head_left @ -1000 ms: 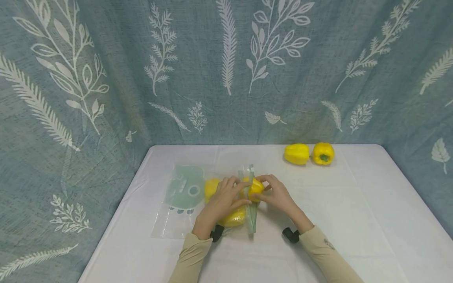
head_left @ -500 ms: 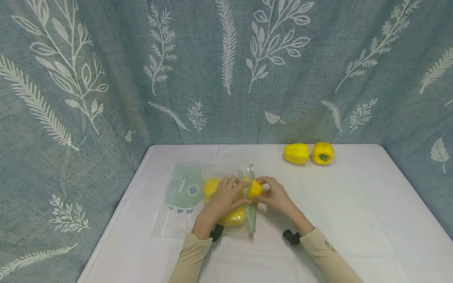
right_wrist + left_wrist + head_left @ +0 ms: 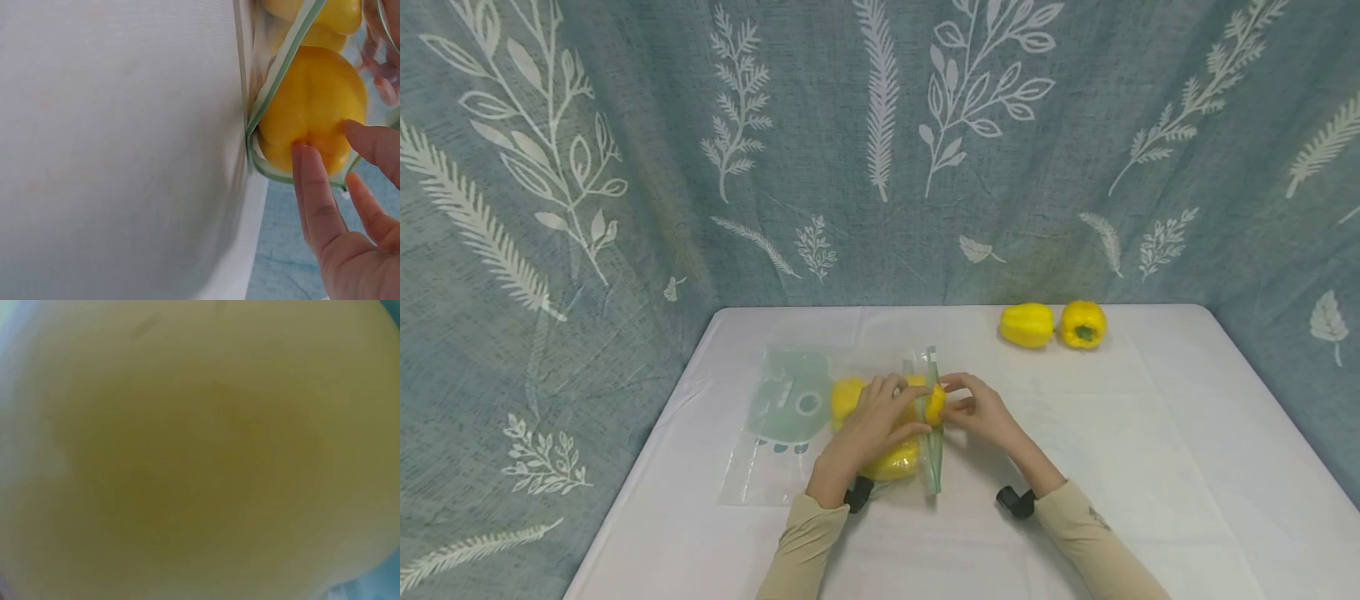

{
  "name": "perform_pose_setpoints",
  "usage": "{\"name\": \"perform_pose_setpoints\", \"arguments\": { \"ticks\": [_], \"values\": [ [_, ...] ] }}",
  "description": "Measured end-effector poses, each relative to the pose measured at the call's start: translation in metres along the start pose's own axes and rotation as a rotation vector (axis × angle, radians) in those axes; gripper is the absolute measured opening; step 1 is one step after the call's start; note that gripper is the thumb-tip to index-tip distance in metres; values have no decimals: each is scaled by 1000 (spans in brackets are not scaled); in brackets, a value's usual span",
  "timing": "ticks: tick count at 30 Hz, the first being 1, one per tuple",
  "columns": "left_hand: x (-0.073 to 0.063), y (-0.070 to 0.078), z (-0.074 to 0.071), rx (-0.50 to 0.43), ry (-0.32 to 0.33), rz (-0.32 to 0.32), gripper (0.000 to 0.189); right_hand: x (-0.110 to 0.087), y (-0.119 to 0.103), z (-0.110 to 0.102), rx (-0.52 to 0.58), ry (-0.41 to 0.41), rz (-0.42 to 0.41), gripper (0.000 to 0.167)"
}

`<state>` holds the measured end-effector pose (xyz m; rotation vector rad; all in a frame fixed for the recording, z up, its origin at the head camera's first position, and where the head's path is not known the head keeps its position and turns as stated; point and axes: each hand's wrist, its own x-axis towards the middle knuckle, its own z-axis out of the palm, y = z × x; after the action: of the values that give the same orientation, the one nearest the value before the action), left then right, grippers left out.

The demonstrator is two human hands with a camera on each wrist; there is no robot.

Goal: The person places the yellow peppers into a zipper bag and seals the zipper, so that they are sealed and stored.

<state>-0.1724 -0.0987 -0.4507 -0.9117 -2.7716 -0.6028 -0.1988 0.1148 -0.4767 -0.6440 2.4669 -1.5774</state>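
A clear zip bag with a green print lies flat, its green-edged mouth facing right. Inside are yellow bell peppers, one at the back and another nearer the front. My left hand lies over the bag, thumb and forefinger holding the rim of its mouth. Another yellow bell pepper sits in the mouth, its end still showing. My right hand touches that end with its fingertips; the right wrist view shows the fingers fairly straight. Blurred yellow fills the left wrist view.
Two more yellow bell peppers, one lying sideways and one with its green stem forward, are at the back right of the white-covered table. A leaf-patterned blue curtain hangs behind the table.
My right hand has pushed the bell pepper leftward, deeper into the bag's mouth, so less of it sticks out. The left hand has stayed in place.
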Motion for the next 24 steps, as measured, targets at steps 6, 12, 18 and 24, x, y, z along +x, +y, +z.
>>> {"name": "perform_pose_setpoints", "arguments": {
  "ticks": [6,12,18,24],
  "values": [
    [0,-1,1,6,5,7,50,2,2,1,40,-15,17,48],
    [0,-2,1,6,5,10,50,4,3,3,74,-19,15,46],
    [0,-2,3,-6,7,7,50,6,3,5,97,-27,22,46],
    [0,-2,3,-25,7,2,50,8,4,7,60,-50,-11,44]
  ]
}}
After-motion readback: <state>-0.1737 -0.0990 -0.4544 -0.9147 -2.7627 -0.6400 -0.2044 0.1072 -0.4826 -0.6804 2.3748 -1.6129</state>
